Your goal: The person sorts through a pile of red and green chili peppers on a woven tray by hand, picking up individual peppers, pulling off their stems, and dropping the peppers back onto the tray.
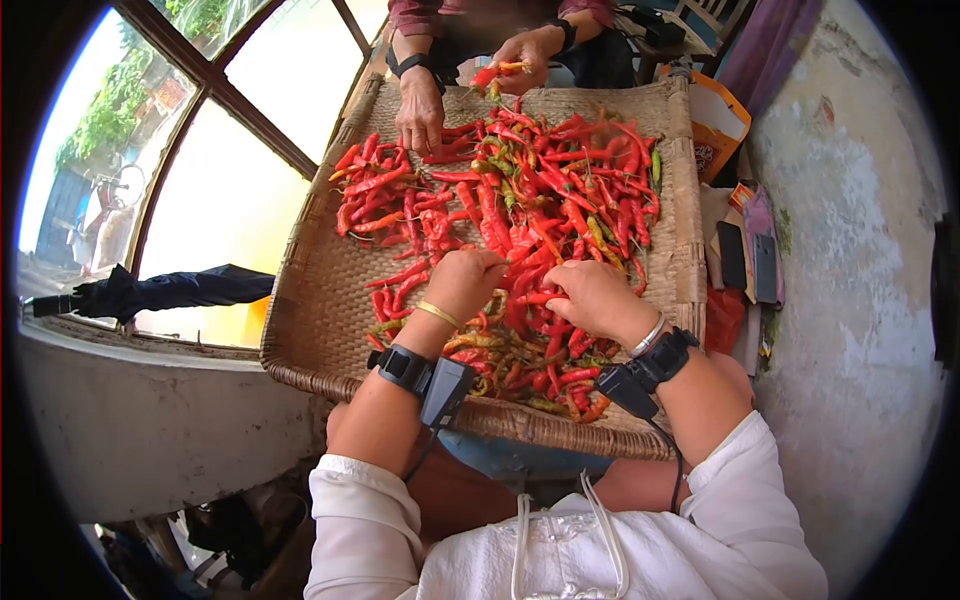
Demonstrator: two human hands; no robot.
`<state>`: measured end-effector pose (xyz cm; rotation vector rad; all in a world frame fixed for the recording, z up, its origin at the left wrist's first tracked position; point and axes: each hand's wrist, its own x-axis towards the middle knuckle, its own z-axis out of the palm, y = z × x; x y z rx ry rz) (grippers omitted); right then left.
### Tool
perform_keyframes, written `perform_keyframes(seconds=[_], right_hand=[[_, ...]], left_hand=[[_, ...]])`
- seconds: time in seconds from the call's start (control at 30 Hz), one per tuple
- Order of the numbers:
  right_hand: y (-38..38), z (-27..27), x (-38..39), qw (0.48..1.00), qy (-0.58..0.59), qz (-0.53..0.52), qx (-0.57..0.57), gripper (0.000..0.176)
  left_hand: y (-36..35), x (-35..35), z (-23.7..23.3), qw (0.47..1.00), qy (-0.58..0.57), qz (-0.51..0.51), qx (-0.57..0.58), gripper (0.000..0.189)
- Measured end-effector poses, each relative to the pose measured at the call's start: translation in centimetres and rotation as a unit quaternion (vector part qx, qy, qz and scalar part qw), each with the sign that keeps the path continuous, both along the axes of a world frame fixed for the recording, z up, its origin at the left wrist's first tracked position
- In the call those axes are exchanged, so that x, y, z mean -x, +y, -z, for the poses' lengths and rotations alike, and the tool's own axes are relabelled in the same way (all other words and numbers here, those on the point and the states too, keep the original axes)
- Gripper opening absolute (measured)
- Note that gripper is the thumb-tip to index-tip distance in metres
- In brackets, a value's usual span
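Note:
Red chili peppers (490, 210) lie heaped over a woven basket tray (325, 265), with greenish and yellowish ones (480, 348) gathered toward its near side. Over the middle of the heap is my left hand (466, 284), its fingers closed and pointing right; what lies between the fingertips is hidden. Facing it, my right hand (600, 296) is closed, with a red chili pepper (538, 298) at its thumb and fingertips. The two hands are a short way apart, both just above the peppers.
Across the tray, another person's hand (420, 112) touches the peppers while their other hand (524, 62) holds several. A folded dark umbrella (200, 288) lies by the window at left. Phones (732, 255) and bags sit between the tray and the right wall (850, 300).

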<state>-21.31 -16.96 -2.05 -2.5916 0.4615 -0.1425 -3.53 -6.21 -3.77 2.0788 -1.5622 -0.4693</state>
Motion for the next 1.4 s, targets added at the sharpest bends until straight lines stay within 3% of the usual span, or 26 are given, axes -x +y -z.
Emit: perform_keyframes(seconds=[0.13,0.2,0.23,0.3,0.4,0.43,0.5,0.57,0.63,0.93,1.17,1.23,1.3,1.4], right_hand=[[-0.2,-2.0,-0.5,0.996,0.0,0.07,-0.063,0.021],[-0.1,-2.6,-0.7,0.976,-0.111,0.133,-0.135,0.021],[-0.1,-2.7,-0.8,0.976,-0.114,0.134,-0.13,0.021],[0.1,-3.0,-0.8,0.972,-0.22,0.083,-0.016,0.022],[-0.2,-2.3,-0.9,0.973,-0.227,0.034,0.012,0.021],[-0.2,-2.2,-1.0,0.975,-0.22,0.009,0.01,0.021],[-0.2,-2.1,-1.0,0.972,-0.234,0.014,0.007,0.018],[-0.2,-2.0,-0.8,0.981,-0.19,0.038,-0.028,0.015],[-0.1,-2.1,-0.7,0.981,-0.188,0.039,-0.03,0.015],[0.0,-2.9,-0.4,0.989,-0.123,0.02,-0.084,0.019],[0.6,-2.5,-0.5,0.971,-0.083,0.014,-0.224,0.018],[0.6,-1.8,-0.5,0.978,-0.094,-0.013,-0.183,0.02],[0.8,-1.4,-0.5,0.966,-0.117,-0.013,-0.229,0.02],[0.8,-2.3,-0.4,0.974,-0.092,-0.008,-0.204,0.023]], left_hand=[[0.2,1.1,-2.6,0.995,-0.032,-0.006,0.097,0.013],[0.4,1.8,-3.1,0.989,-0.006,-0.007,0.15,0.012],[0.5,2.1,-3.5,0.98,0.02,-0.006,0.2,0.011],[0.8,2.5,-4.1,0.979,0.031,0.015,0.202,0.011],[1.3,2.9,-4.4,0.954,0.222,0.046,0.196,0.014],[1.5,3.0,-4.4,0.954,0.22,0.046,0.198,0.014],[1.8,3.0,-4.6,0.908,0.386,-0.008,0.163,0.016],[2.0,2.8,-4.9,0.9,0.406,-0.029,0.155,0.019],[1.9,2.3,-4.5,0.836,0.519,-0.08,0.158,0.021],[1.8,1.8,-3.9,0.784,0.587,-0.103,0.174,0.022],[1.5,2.7,-3.6,0.744,0.638,-0.074,0.183,0.016],[1.4,3.5,-3.8,0.772,0.607,-0.068,0.172,0.018],[1.4,3.9,-3.3,0.78,0.602,-0.067,0.156,0.016],[1.4,3.5,-3.2,0.806,0.573,-0.092,0.117,0.014]])
